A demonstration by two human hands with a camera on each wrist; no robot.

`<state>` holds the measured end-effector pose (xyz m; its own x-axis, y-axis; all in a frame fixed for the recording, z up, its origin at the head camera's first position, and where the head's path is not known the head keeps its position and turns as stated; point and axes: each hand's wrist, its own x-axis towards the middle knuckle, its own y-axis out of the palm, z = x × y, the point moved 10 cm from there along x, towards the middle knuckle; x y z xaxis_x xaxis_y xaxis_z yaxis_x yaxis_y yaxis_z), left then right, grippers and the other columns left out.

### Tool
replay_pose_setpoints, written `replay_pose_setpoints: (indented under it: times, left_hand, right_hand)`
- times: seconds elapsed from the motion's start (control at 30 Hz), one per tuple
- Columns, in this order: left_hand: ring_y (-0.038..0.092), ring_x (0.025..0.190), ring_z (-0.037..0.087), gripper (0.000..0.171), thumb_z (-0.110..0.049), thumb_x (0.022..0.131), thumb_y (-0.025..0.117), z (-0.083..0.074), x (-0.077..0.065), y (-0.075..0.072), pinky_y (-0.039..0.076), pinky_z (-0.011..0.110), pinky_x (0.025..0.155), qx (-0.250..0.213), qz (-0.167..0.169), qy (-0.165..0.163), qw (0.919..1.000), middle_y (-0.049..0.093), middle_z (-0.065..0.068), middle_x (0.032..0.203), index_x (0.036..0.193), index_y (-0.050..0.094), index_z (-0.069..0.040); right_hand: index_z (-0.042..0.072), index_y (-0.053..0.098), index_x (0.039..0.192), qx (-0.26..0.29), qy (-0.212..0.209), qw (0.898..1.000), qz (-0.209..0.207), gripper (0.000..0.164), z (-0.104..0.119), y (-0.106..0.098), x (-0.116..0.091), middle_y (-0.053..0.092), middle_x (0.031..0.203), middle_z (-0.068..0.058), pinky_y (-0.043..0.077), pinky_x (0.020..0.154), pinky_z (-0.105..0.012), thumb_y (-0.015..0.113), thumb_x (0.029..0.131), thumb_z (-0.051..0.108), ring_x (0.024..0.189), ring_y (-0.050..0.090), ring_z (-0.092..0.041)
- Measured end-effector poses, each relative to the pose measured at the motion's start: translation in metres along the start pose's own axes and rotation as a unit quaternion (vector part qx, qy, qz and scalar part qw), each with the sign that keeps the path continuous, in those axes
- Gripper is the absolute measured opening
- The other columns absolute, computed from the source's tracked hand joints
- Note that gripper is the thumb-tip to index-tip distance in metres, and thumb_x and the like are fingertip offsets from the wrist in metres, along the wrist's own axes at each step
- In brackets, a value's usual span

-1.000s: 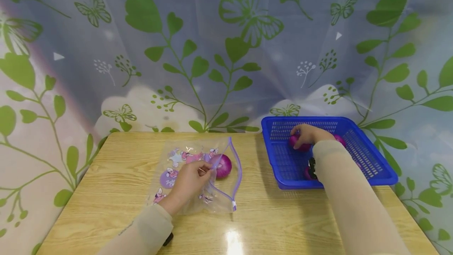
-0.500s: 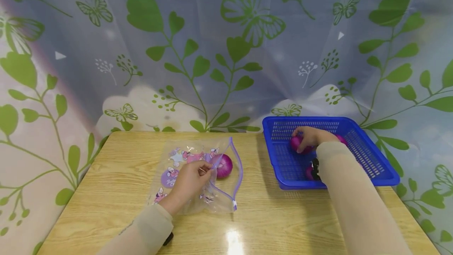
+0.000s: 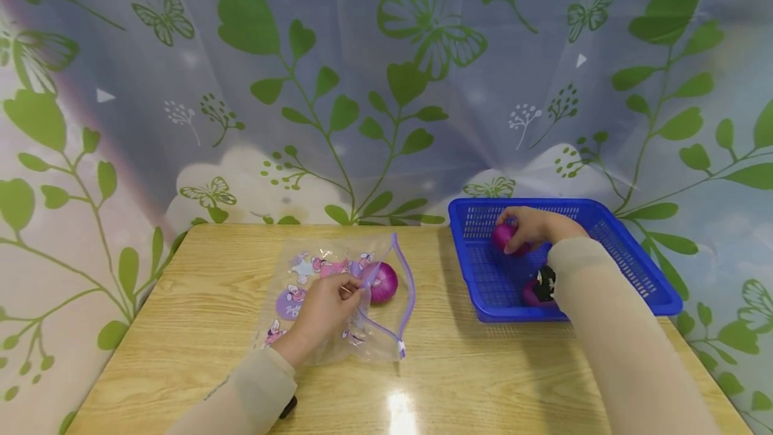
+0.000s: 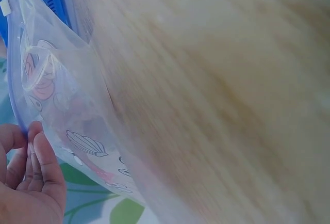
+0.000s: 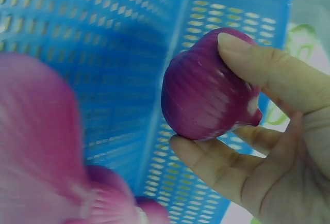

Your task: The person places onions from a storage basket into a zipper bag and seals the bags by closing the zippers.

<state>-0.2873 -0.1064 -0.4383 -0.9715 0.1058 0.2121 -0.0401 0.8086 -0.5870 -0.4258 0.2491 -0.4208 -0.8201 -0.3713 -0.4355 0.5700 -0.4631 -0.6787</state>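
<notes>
My left hand (image 3: 332,301) pinches the upper edge of a clear zip bag (image 4: 77,115) with purple trim and printed cartoon figures, holding its mouth apart. Inside the bag, near that mouth, lies a red onion (image 3: 383,283). Over at the blue basket (image 3: 471,291), my right hand (image 3: 534,225) grips another red onion (image 5: 211,87) between thumb and fingers. In the right wrist view this onion is raised against the basket's perforated wall. More red onions (image 5: 38,141) fill the lower left of that view; in the head view one onion (image 3: 534,293) shows partly behind the right wrist.
Both bag and basket stand on a wooden table (image 3: 181,301), the basket at its far right corner. A white slider (image 3: 401,348) sits at the near end of the bag's zip. Behind the table hangs a curtain (image 3: 362,86) printed with leaves and butterflies.
My right hand has lifted slightly with the onion in its grip, and its forearm has shifted a little to the right. The left hand and the bag have stayed in place.
</notes>
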Motion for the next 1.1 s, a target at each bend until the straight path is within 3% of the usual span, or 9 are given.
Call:
replay_pose_setpoints:
  times: [0.43,0.67,0.87,1.1]
  left_hand:
    - [0.062,0.07,0.01,0.005,-0.004,0.089,0.073,0.0,0.001,0.002,0.054,0.022,0.058,0.004,0.0,0.002,1.0,0.069,-0.002,0.078,0.093,0.075,-0.008]
    - [0.061,0.069,0.01,0.006,-0.005,0.09,0.072,0.001,0.001,0.003,0.054,0.022,0.058,0.003,0.005,-0.001,1.0,0.068,-0.002,0.079,0.093,0.075,-0.008]
    - [0.062,0.071,0.01,0.006,-0.005,0.09,0.073,0.002,0.001,0.004,0.055,0.023,0.06,0.0,0.007,-0.003,1.0,0.069,-0.002,0.08,0.094,0.075,-0.009]
    - [0.062,0.071,0.01,0.006,-0.007,0.089,0.073,0.005,0.001,0.004,0.055,0.025,0.062,0.003,0.002,-0.005,1.0,0.069,-0.002,0.08,0.094,0.075,-0.01]
  right_hand:
    - [-0.005,0.043,0.132,-0.002,-0.102,0.993,-0.064,0.065,0.039,-0.03,-0.018,0.05,0.117,-0.032,0.06,0.067,-0.039,0.081,0.08,0.002,0.093,0.061,-0.032]
    - [0.002,0.049,0.131,-0.084,-0.144,0.978,-0.125,0.062,0.066,-0.038,-0.036,0.055,0.119,-0.027,0.052,0.087,-0.045,0.084,0.08,0.012,0.099,0.062,-0.034]
    - [0.004,0.05,0.134,-0.09,-0.168,0.971,-0.146,0.064,0.094,-0.03,-0.055,0.053,0.132,-0.027,0.052,0.092,-0.051,0.084,0.081,0.013,0.108,0.061,-0.037]
    - [0.005,0.05,0.139,-0.094,-0.195,0.963,-0.161,0.067,0.12,-0.01,-0.069,0.052,0.132,-0.02,0.055,0.09,-0.05,0.084,0.081,0.012,0.113,0.057,-0.037]
